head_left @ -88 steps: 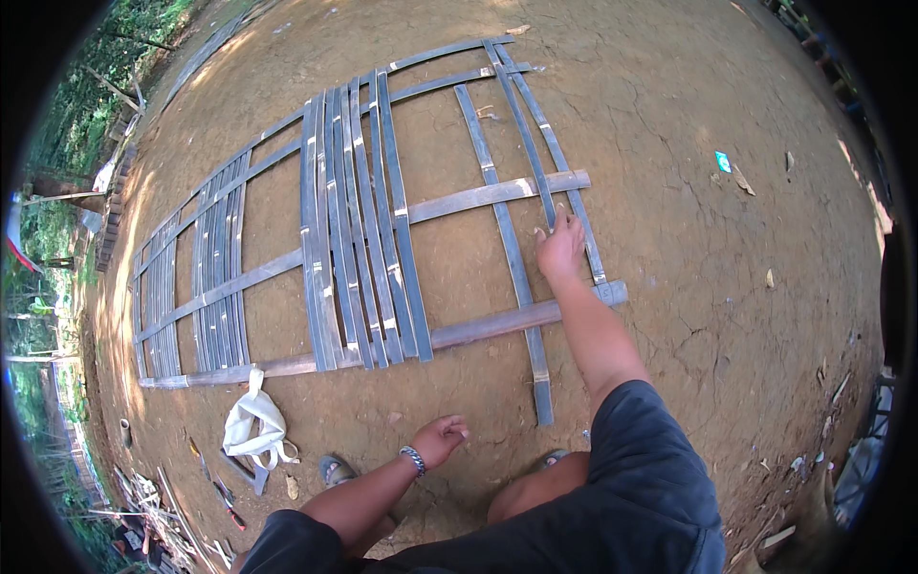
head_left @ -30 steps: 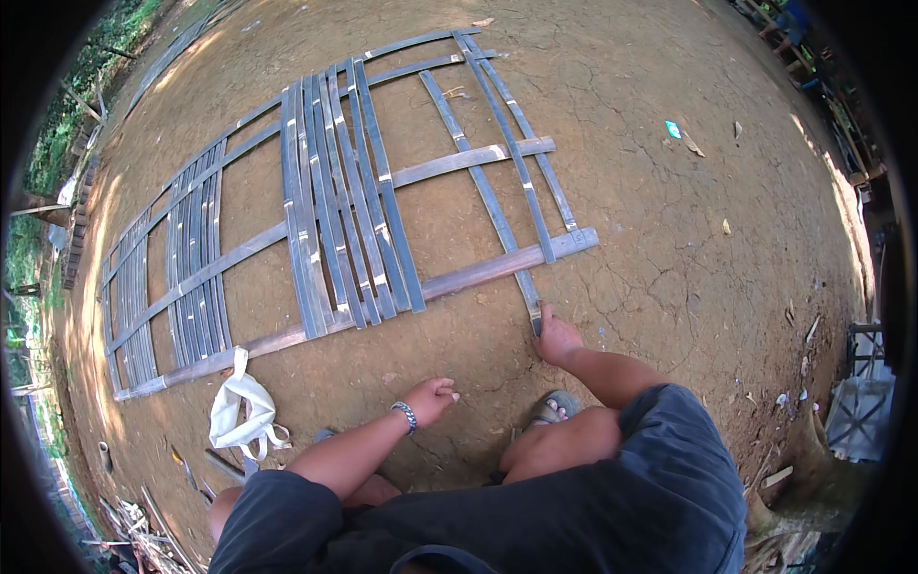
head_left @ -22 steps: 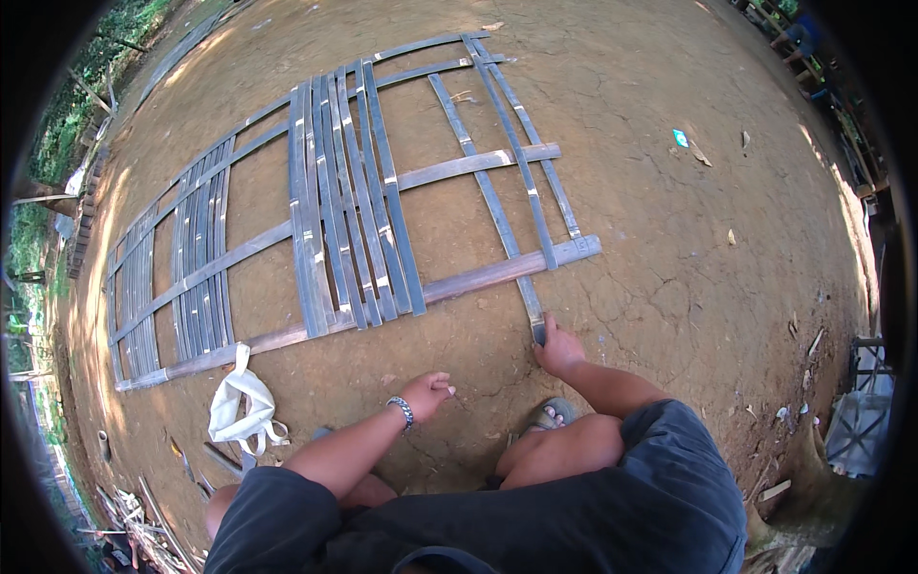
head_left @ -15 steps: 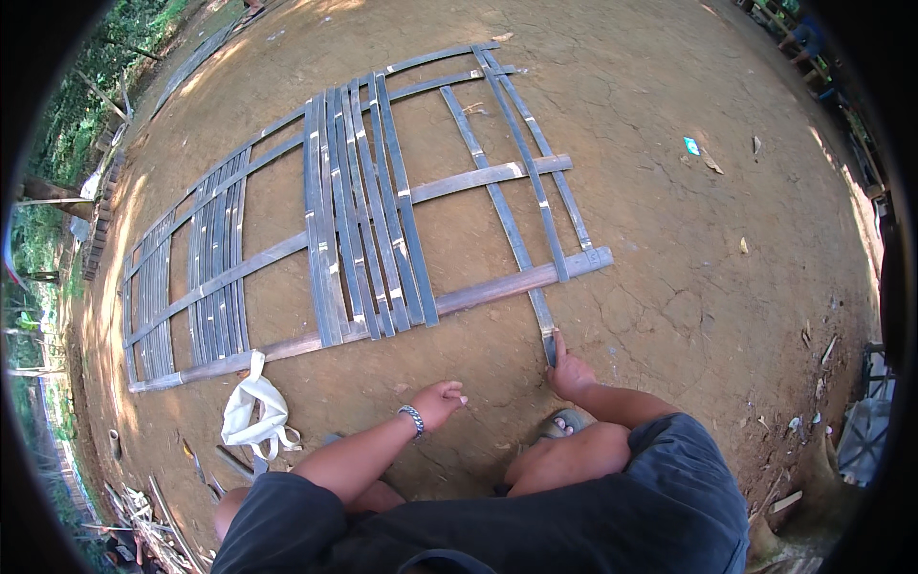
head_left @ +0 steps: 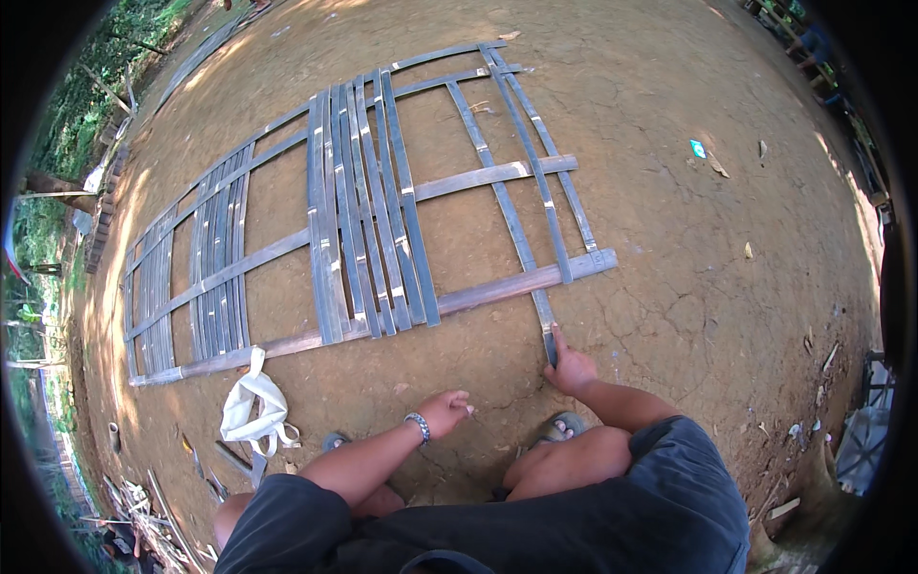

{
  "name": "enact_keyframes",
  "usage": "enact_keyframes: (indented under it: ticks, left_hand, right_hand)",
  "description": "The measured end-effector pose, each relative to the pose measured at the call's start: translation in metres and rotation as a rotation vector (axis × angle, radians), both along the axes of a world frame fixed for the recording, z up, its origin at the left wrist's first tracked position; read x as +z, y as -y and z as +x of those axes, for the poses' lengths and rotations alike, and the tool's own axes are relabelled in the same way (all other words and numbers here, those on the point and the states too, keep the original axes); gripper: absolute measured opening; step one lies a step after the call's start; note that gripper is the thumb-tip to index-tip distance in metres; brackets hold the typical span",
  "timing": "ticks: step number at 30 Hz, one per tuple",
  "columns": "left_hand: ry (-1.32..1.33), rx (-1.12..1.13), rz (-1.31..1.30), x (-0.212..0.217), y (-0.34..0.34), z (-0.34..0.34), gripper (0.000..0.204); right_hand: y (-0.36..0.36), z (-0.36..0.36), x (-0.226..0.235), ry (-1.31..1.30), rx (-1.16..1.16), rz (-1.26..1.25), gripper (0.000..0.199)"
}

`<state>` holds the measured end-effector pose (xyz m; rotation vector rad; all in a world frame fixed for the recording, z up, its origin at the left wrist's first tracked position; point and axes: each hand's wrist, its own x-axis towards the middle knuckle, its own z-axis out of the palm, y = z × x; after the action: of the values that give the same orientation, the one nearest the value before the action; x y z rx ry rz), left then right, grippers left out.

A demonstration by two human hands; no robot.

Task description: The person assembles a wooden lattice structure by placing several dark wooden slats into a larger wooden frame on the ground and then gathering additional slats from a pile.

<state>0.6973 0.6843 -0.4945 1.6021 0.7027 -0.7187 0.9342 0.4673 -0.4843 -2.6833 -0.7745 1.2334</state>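
Observation:
My right hand [head_left: 574, 368] grips the near end of a long, narrow bamboo strip [head_left: 507, 209], its index finger laid along it. The strip runs away from me across the round near pole [head_left: 497, 290] of a flat bamboo frame on the ground, and over a middle crosspiece [head_left: 469, 182]. To its right, two more slats [head_left: 540, 182] lie over the frame. Left of it, several slats [head_left: 368, 210] sit close together. My left hand [head_left: 446, 412], with a bracelet at the wrist, hovers before my knees, fingers loosely bent, nothing visible in them.
A white cloth bag [head_left: 254, 409] lies by the pole at the left. Near it are a dark blade-like piece [head_left: 234, 457] and a pile of split sticks [head_left: 153, 521]. Cracked bare earth surrounds the frame. A small blue-green wrapper [head_left: 698, 148] lies to the right.
My left hand has shifted slightly right and down. My right hand still holds the strip's end, which has barely moved. The view has tilted a little.

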Motion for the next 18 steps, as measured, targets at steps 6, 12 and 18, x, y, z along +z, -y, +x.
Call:
enact_keyframes:
  ticks: [6, 12, 18]
  left_hand:
    - [0.009, 0.087, 0.04, -0.008, -0.012, -0.004, 0.052]
    - [0.031, 0.029, 0.089, 0.002, -0.013, -0.005, 0.053]
    - [0.043, -0.108, 0.209, 0.006, -0.022, -0.01, 0.054]
  right_hand:
    - [-0.001, 0.001, -0.004, 0.008, 0.044, -0.011, 0.095]
    - [-0.002, 0.005, 0.003, 0.075, 0.122, -0.067, 0.094]
    - [-0.015, 0.014, 0.022, 0.161, 0.2, -0.11, 0.093]
